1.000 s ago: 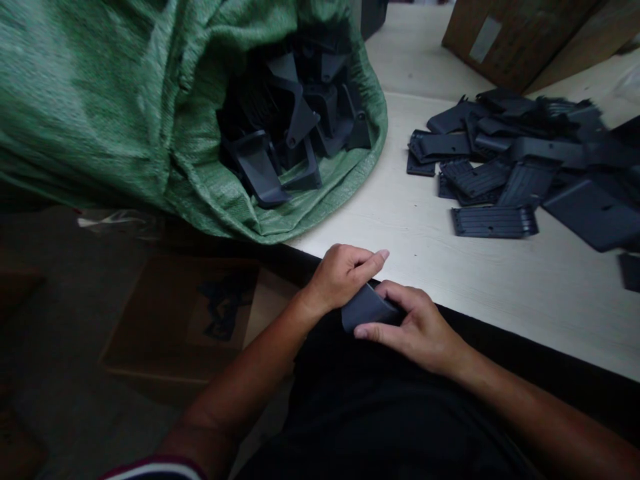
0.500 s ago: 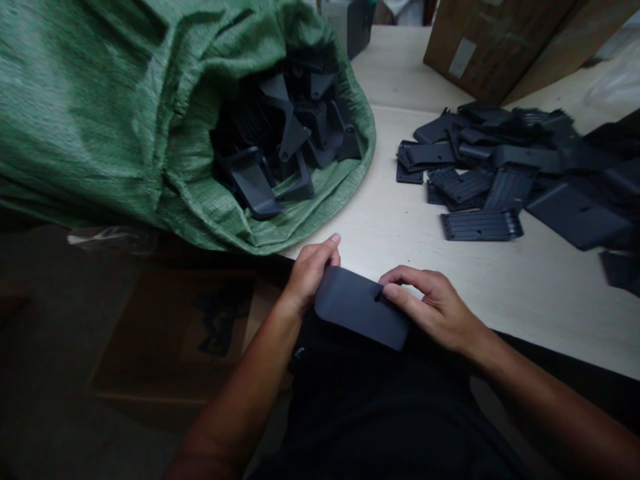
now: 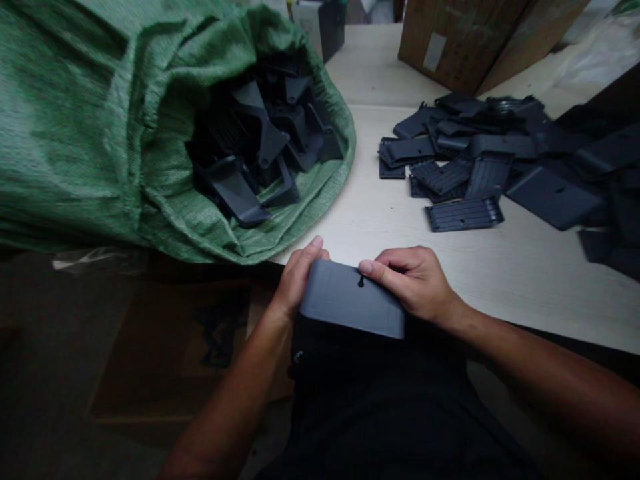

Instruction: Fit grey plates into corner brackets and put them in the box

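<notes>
A dark grey plastic cover [image 3: 345,303] with a keyhole-shaped slot is held between my hands, just off the table's front edge. My left hand [image 3: 297,277] grips its left end, thumb pointing up along the side and the other fingers mostly hidden behind. On the upper right edge, my right hand [image 3: 420,283] pinches the cover, the thumb lying beside the slot and the fingers curled behind. Similar dark plastic parts [image 3: 463,217] lie in a loose pile on the table to the right. Several angled dark parts [image 3: 257,123] fill the mouth of the green woven sack [image 3: 320,207].
The pale table [image 3: 373,200] stretches ahead and to the right. At the back stands a brown cardboard box [image 3: 460,40], with clear plastic wrap [image 3: 595,63] beside it. Below the sack, an open carton [image 3: 150,360] on the floor holds dark pieces.
My right hand has shifted left along the cover's upper edge, its thumb now by the slot. The cover has turned slightly and looks more level. The whole view has shifted a little.
</notes>
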`<state>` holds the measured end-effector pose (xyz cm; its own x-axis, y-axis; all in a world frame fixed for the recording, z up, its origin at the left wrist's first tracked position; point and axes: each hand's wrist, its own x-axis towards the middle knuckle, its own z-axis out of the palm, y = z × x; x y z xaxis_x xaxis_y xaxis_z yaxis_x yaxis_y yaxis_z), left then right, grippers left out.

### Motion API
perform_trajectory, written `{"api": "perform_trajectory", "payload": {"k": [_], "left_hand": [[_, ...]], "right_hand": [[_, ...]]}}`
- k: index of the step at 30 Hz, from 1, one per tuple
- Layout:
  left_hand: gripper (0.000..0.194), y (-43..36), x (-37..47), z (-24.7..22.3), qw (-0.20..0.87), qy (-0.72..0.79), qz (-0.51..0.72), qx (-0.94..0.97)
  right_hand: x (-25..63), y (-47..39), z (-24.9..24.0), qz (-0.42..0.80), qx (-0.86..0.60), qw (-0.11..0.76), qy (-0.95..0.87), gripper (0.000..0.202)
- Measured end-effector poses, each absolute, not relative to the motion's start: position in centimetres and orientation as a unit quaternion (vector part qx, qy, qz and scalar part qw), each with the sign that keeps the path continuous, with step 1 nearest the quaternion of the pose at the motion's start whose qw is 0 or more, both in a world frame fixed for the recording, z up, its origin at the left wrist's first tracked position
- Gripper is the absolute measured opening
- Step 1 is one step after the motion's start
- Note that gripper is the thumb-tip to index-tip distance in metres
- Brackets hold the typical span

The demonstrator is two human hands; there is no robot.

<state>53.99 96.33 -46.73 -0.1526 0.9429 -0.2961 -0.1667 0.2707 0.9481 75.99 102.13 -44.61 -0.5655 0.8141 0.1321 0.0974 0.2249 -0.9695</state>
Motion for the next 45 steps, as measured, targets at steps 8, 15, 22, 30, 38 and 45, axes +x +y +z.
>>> {"api": "perform_trajectory", "payload": {"k": [8, 15, 22, 30, 38, 45], "left_hand": [[0.053, 95.4, 53.0, -44.9, 0.641, 0.511, 0.399, 0.412], [0.047, 95.5, 53.0, -46.3, 0.498, 0.565, 0.551, 0.36], [0.038, 94.9, 54.4, -46.1, 0.445, 0.578, 0.539, 0.42], [0.055, 97.8, 55.5, -45.6, 0.57, 0.484, 0.552, 0.37], [0.022, 100.3, 60.1, -43.9, 0.656, 0.394, 0.613, 0.199], [0.024, 99.8, 61.0, -44.3, 0.644, 0.385, 0.63, 0.201]], "right_hand": [[75.3, 106.3, -43.9, 0.573, -0.268, 0.214, -0.744, 0.064], [77.6, 108.4, -43.4, 0.378, -0.394, 0.415, -0.728, 0.039], [77.3, 104.7, -45.5, 0.738, -0.374, 0.271, -0.492, 0.052], [77.1, 104.1, -44.6, 0.728, -0.265, 0.277, -0.569, 0.039], [75.9, 102.2, -45.9, 0.663, -0.268, 0.326, -0.618, 0.039], [75.0, 100.9, -46.1, 0.66, -0.309, 0.386, -0.566, 0.03]]}}
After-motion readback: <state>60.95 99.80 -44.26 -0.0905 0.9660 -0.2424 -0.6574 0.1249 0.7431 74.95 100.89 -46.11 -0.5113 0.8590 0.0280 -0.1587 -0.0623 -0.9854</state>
